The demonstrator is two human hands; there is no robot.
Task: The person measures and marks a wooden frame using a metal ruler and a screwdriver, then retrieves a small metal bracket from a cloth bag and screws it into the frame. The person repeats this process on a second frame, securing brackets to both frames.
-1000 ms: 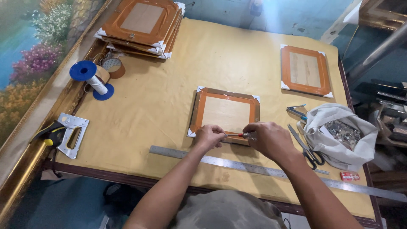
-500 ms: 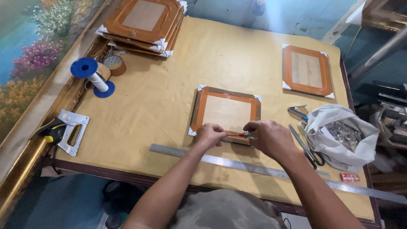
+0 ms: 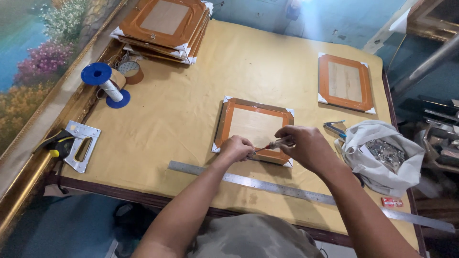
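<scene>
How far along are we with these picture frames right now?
Apparently done: one frame lies apart at the far right. In hand: the right hand holds a screwdriver at the near edge of the centre frame, steadied by the left hand. Apparently left: the stack far left.

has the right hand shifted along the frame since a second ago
No. The right hand holds the small screwdriver at the near edge of the orange wooden picture frame, just as before, same spot beside the left hand.

frame (image 3: 253,130) near edge: partly hidden under both hands
screwdriver (image 3: 276,143) tip: covered by left hand (image 3: 235,148)
ruler (image 3: 296,191): right end cut off
</scene>
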